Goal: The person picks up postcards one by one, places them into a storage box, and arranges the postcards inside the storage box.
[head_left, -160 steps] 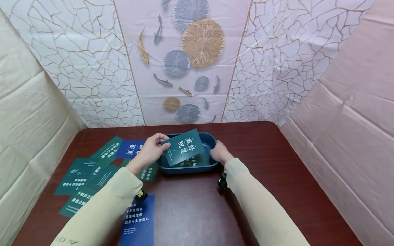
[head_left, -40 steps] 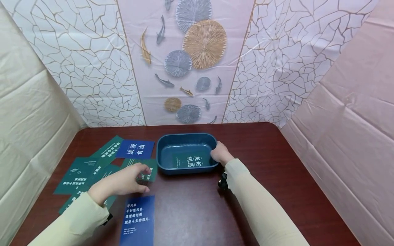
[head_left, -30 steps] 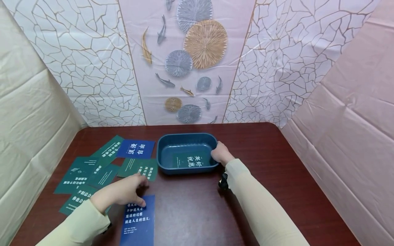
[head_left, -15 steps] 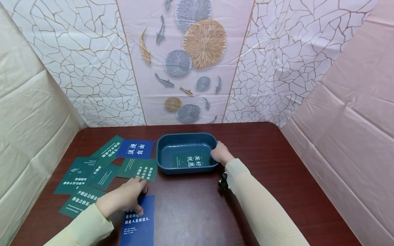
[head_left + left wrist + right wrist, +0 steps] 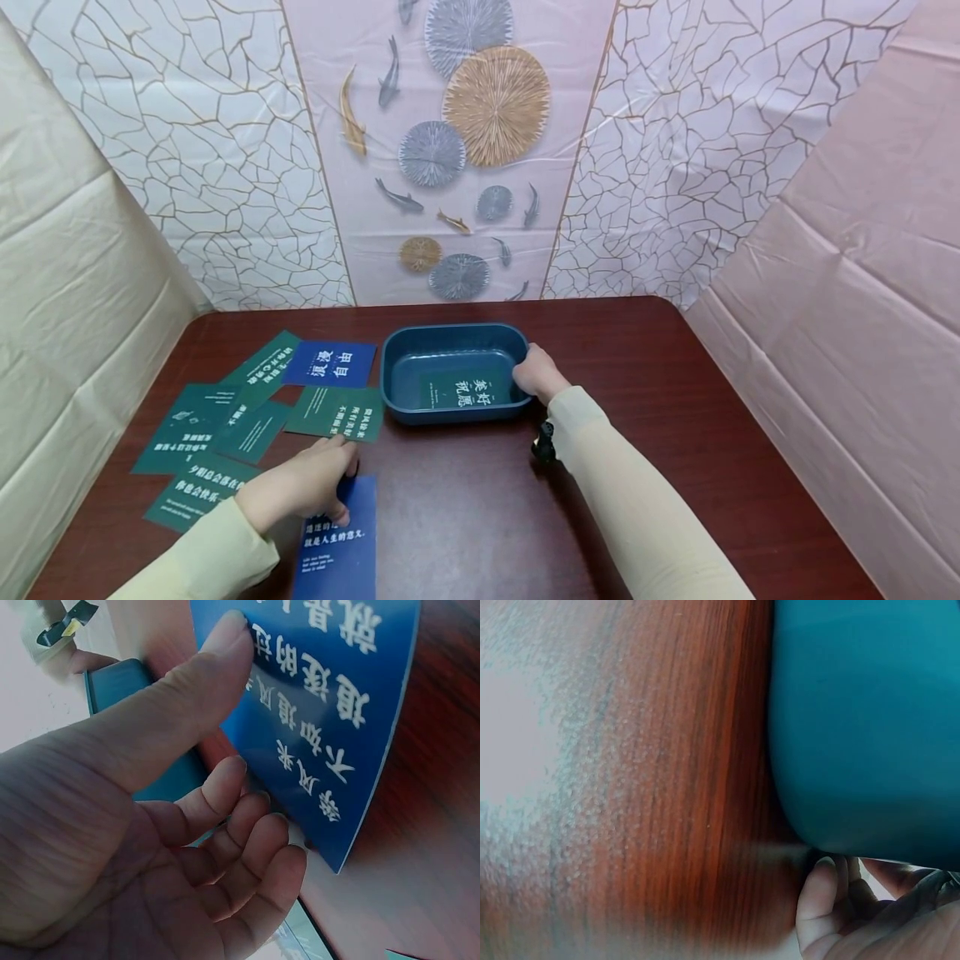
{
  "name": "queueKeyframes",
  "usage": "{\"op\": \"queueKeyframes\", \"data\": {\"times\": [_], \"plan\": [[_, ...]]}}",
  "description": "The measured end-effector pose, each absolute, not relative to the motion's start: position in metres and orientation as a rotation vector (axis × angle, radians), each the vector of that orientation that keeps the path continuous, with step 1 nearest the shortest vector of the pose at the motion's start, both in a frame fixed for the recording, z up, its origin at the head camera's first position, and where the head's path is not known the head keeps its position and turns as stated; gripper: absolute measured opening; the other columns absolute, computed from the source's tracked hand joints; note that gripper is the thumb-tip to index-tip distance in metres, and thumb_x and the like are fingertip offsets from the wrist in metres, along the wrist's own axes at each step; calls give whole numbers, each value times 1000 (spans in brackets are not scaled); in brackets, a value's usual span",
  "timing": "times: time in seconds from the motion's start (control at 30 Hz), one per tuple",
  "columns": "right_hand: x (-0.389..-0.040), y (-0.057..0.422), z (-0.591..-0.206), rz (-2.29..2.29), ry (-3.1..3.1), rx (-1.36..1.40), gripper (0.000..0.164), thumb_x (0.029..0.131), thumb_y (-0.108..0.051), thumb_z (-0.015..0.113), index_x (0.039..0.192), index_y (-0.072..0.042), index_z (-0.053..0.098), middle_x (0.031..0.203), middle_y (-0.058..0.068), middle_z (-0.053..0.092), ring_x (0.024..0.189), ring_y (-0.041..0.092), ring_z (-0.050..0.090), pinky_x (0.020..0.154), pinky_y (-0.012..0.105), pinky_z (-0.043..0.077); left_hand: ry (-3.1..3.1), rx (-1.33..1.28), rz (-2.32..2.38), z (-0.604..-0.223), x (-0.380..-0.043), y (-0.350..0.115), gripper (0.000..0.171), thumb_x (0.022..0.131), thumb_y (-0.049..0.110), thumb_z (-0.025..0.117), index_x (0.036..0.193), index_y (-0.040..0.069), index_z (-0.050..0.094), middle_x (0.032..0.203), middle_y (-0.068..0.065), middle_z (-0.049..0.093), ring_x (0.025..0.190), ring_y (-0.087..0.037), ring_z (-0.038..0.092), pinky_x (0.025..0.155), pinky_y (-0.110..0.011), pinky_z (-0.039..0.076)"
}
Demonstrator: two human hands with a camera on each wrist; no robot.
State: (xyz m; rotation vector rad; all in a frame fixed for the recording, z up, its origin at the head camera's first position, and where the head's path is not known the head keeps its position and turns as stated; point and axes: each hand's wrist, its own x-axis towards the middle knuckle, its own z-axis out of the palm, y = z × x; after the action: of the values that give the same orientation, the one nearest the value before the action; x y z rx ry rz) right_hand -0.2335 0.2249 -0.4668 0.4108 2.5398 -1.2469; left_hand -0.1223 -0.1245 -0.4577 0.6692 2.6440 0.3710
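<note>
My left hand (image 5: 306,482) is at the far end of a blue postcard (image 5: 336,554) with white lettering. In the left wrist view the thumb lies over the face of the postcard (image 5: 322,697), while the bent fingers (image 5: 262,862) meet its end edge, a wide gap between them and the thumb. At the back of the table stands a teal tray (image 5: 420,415). My right hand (image 5: 538,373) grips its right end at the rim. Inside, a green postcard (image 5: 461,392) with white characters lies flat.
Several green postcards (image 5: 187,429) lie overlapping on the left of the table. Another blue postcard (image 5: 330,364) and a green one (image 5: 337,412) lie beside the tray. Fabric walls (image 5: 652,167) enclose the back and sides of the dark red table (image 5: 637,467).
The green postcard that my left hand held over the tray now lies in it. The left hand has come back, down to the near blue postcard. My right hand has stayed on the tray.
</note>
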Motion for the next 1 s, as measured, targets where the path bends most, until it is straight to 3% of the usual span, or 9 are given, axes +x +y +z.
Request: {"op": "queueKeyframes", "data": {"times": [1.0], "plan": [[-234, 226, -470, -1238, 2558, 389, 61, 97, -4, 46, 151, 1, 19, 151, 21, 31, 133, 35, 36, 103, 54, 36, 2615, 576, 440, -462, -124, -127, 58, 53, 23, 96, 92, 6, 56, 85, -5, 51, 81, -20, 51, 79, -42, 47]]}}
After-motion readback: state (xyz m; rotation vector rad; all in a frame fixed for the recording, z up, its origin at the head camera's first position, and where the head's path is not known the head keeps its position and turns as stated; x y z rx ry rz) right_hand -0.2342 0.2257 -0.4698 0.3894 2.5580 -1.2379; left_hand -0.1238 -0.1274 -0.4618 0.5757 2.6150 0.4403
